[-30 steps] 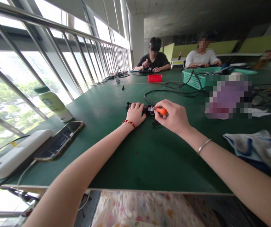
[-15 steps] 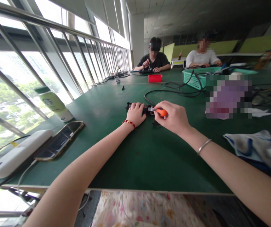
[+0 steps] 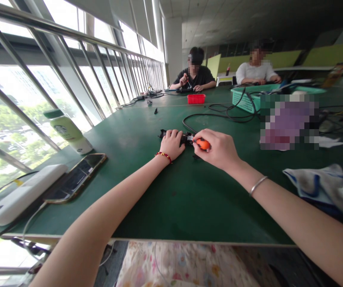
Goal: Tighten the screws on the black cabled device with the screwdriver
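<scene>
A black device [image 3: 184, 138] lies on the green table [image 3: 171, 199], with a cable running from its right part. My left hand [image 3: 173, 143] is closed over its left half and presses it against the tabletop. In my right hand [image 3: 217, 148] is a screwdriver [image 3: 203, 144] with an orange and black handle, gripped between thumb and fingers. The handle tilts toward the device's right part; its tip is hidden, so I cannot tell whether it touches. A small dark piece [image 3: 196, 156] shows just below my right fingers.
At left stand a green-capped bottle [image 3: 68, 133], a phone [image 3: 77, 177] and a white power strip [image 3: 24, 195]. Farther off are a red basket [image 3: 196, 99], a teal basket [image 3: 245, 100] with cables, and two people. A cloth [image 3: 324, 187] lies at right.
My right hand and the screwdriver handle have shifted slightly left and down. My left hand and the black device have stayed in place.
</scene>
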Demonstrator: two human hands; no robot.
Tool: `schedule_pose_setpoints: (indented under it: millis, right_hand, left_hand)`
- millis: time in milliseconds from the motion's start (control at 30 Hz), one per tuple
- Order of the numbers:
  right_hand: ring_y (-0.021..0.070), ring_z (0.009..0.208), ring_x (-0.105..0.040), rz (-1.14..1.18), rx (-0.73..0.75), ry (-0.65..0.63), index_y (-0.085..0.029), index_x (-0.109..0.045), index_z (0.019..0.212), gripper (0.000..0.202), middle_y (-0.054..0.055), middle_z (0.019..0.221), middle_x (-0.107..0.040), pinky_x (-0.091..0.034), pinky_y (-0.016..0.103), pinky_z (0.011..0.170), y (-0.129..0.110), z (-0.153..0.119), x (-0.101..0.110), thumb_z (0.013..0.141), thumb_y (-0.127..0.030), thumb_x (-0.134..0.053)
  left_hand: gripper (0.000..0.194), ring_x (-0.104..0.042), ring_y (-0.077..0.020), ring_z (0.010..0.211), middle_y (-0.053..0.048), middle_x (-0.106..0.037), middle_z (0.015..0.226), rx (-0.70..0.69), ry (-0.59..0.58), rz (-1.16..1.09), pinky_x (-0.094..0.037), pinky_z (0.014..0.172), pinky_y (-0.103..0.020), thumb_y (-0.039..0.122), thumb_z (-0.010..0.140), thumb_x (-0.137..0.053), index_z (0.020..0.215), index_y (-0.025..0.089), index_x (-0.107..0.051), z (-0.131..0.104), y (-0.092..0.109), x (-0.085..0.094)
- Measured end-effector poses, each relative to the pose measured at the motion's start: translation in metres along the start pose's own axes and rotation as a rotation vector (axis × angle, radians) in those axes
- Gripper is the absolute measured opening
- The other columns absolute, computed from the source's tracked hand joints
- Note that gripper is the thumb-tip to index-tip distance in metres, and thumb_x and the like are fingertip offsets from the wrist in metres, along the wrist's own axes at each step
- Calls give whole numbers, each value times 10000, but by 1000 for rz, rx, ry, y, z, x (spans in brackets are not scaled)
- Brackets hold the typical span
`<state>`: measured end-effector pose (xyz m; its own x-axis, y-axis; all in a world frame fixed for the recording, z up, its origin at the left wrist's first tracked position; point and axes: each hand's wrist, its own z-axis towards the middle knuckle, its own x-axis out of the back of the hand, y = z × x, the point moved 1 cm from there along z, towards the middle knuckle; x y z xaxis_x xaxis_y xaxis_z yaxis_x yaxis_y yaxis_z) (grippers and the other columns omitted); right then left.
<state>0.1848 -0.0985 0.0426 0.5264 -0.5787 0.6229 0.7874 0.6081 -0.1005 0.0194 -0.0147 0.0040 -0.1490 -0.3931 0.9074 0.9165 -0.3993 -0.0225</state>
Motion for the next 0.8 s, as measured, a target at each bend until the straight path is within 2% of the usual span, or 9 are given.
schedule_pose_setpoints:
  millis: [500, 800]
  right_hand:
    - [142, 581, -535, -17, 105, -21, -189, -612, 813, 146, 34, 806, -683, -394, 260, 577, -4, 0, -2, 797, -300, -519]
    - [143, 590, -551, -10, 130, -17, -186, -621, 847, 155, 43, 831, -688, -396, 260, 580, -4, -1, -2, 797, -300, -528]
  left_hand:
    - [479, -370, -288, 1231, -105, -493, 1313, -6, 7, 3, -414, 1005, -415, 329, 850, -484, 1306, 183, -462, 0, -1, -2]
    - [469, -365, -285, 1234, -102, -489, 1318, -2, -4, 1, -410, 1005, -412, 327, 857, -485, 1304, 187, -463, -1, 1, 0]
